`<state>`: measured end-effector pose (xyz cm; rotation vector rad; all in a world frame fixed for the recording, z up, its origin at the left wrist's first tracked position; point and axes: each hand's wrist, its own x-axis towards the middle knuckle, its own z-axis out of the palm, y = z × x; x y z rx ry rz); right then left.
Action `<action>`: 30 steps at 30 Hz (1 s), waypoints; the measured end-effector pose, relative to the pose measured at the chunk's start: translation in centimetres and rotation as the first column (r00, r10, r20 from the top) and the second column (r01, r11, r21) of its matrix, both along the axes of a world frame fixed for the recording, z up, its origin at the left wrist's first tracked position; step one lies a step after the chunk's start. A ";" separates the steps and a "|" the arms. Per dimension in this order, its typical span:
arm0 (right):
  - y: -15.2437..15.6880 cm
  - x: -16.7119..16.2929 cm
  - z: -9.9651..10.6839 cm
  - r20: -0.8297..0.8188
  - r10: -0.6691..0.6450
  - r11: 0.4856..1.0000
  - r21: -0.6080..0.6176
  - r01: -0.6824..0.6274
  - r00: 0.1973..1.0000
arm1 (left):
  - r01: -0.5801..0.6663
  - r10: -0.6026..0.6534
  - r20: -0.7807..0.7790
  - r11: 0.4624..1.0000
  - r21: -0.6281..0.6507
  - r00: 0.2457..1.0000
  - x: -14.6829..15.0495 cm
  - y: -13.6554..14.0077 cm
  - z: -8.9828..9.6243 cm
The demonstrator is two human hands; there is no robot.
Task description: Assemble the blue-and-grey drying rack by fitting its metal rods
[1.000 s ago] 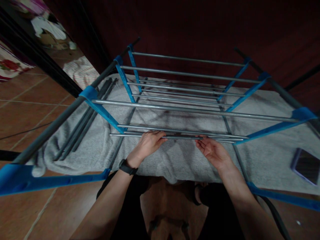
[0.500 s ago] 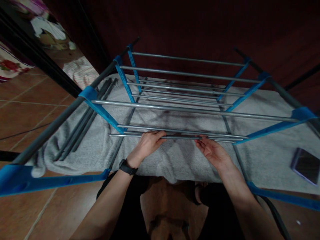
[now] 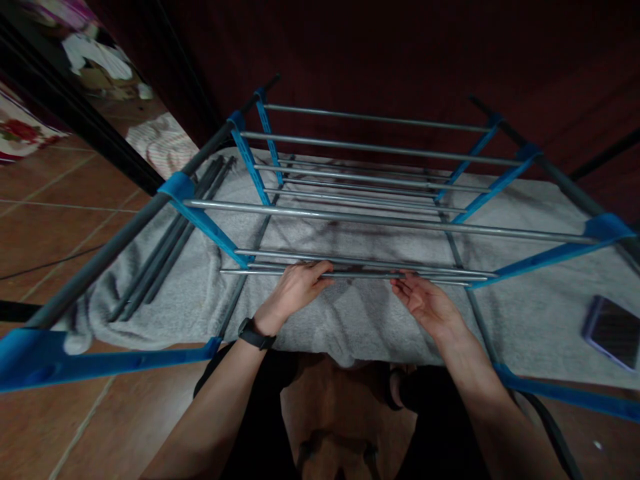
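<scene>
A rack frame of grey metal tubes and blue plastic brackets [image 3: 213, 233] lies in front of me, with thin rods [image 3: 360, 217] running across it. Low at its near side, my left hand [image 3: 299, 285] is closed around a thin metal rod [image 3: 363, 275]. Fingers of my right hand [image 3: 423, 300] pinch the same rod further right. Its left end sticks out past the left bracket's lower end; its right part runs close beside the lower rods, and I cannot tell whether it is joined there. A black watch [image 3: 256, 335] is on my left wrist.
Several loose grey tubes [image 3: 160, 263] lie at the left on the grey blanket [image 3: 320, 320] under the rack. A phone [image 3: 614, 333] rests on it at the right. Large blue end brackets [image 3: 110, 363] jut out near me. A dark red curtain-like surface [image 3: 360, 53] stands behind.
</scene>
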<state>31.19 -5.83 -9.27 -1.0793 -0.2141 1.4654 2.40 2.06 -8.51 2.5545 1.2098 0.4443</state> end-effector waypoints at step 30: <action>-0.3 -0.1 1.1 0.043 0.089 0.994 0.058 -0.092 0.995 | 0.043 -0.065 0.131 0.985 0.164 0.989 -0.1 -0.4 0.4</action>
